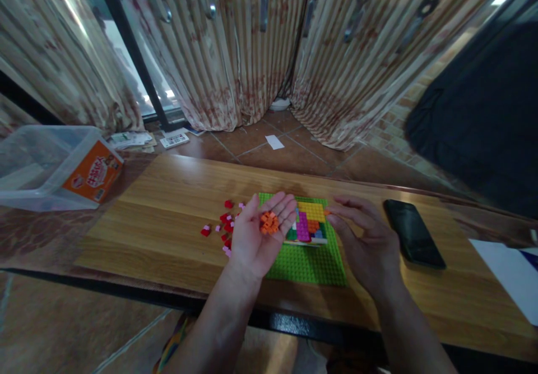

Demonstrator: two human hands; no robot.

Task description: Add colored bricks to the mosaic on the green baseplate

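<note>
My left hand [256, 245] is palm up over the table, its fingers stretched out and slightly cupped, bearing a small heap of orange building bricks [269, 223]. At the right, my right hand [367, 239] pinches one small orange brick [327, 212] between thumb and fingertips, beside a colourful brick build [303, 227]. Yellow, magenta, orange, blue and green pieces make up that build. It stands on a green studded baseplate [305, 270], and my left hand hides part of both. Loose red and pink bricks [226, 225] lie on the wood left of my left hand.
A black phone [414, 232] lies right of the baseplate on the wooden table [155, 222]. White paper [504, 273] is at the far right. A clear plastic bin [46, 166] with an orange label stands at the left. Curtains [252, 54] hang beyond the table.
</note>
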